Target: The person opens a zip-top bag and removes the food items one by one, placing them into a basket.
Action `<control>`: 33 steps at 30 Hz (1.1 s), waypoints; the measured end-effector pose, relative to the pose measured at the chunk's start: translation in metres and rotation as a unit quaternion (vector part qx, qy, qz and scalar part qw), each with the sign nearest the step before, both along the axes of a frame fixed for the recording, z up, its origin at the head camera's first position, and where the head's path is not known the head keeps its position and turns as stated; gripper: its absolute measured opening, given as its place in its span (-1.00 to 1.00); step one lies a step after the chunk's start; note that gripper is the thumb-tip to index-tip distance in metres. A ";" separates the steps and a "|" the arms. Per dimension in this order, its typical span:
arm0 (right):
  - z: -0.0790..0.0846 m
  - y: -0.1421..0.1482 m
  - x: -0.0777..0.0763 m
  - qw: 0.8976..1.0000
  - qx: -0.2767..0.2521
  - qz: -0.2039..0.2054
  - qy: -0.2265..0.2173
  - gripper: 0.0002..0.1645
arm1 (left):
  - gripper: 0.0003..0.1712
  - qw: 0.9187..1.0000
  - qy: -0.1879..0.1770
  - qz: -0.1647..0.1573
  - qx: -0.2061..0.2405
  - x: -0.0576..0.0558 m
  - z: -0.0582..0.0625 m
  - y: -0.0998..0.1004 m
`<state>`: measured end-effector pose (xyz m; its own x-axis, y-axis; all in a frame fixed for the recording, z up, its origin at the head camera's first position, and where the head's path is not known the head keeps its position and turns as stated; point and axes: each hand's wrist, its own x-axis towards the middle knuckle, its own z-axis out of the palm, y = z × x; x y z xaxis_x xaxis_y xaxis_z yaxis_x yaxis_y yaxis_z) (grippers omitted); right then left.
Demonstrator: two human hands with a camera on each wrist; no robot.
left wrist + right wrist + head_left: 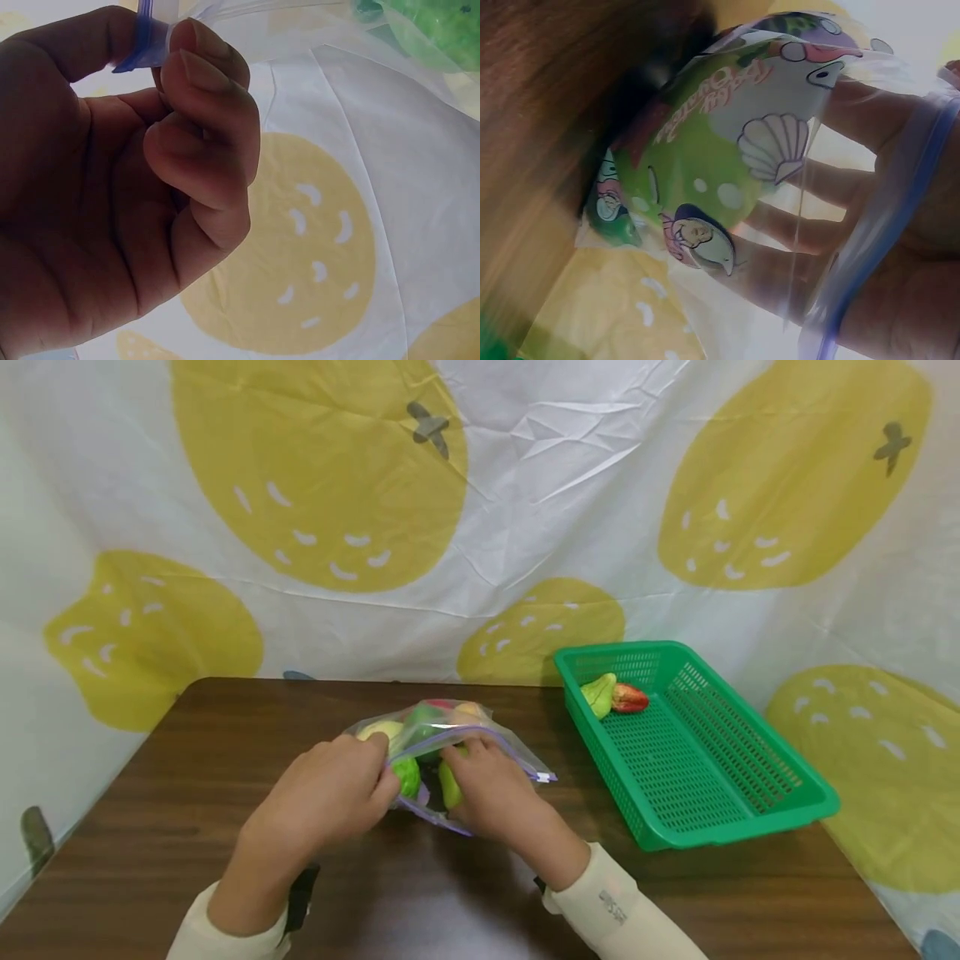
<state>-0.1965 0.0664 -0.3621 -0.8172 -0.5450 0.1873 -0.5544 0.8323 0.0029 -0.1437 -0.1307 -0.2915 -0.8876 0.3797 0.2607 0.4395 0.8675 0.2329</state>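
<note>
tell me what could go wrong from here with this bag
The left hand pinches only the edge of the bag, which might slip free. Its mouth gapes, so the bright green piece near it could roll out. The right hand reaches inside and might snag the zip strip coming out.

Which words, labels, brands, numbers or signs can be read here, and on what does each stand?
"Baby Qua…", probably: printed on the zipper bag; slanted, and its ending is too blurred to read.
Right sleeve: dark lettering, too small and blurred to read.
No numbers are readable.
</note>
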 end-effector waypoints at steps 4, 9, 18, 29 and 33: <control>-0.004 -0.001 -0.002 1.000 0.007 0.005 -0.001 -0.18 | -0.75 1.000 -0.007 -0.002 0.001 -0.001 -0.002 0.000; -0.008 -0.002 -0.005 1.000 0.015 0.004 0.000 -0.14 | -0.74 1.000 -0.005 -0.003 0.001 -0.001 -0.003 0.001; -0.016 -0.005 -0.011 0.999 0.040 -0.025 -0.021 -0.02 | -0.73 1.000 -0.010 -0.005 0.004 -0.002 -0.005 0.002; -0.015 -0.008 -0.009 0.998 0.052 -0.027 -0.021 -0.09 | -0.73 1.000 -0.003 -0.005 0.001 -0.002 -0.004 0.003; -0.014 -0.008 -0.008 0.998 0.056 -0.021 -0.016 -0.09 | -0.73 1.000 -0.009 -0.004 -0.003 -0.002 -0.004 0.003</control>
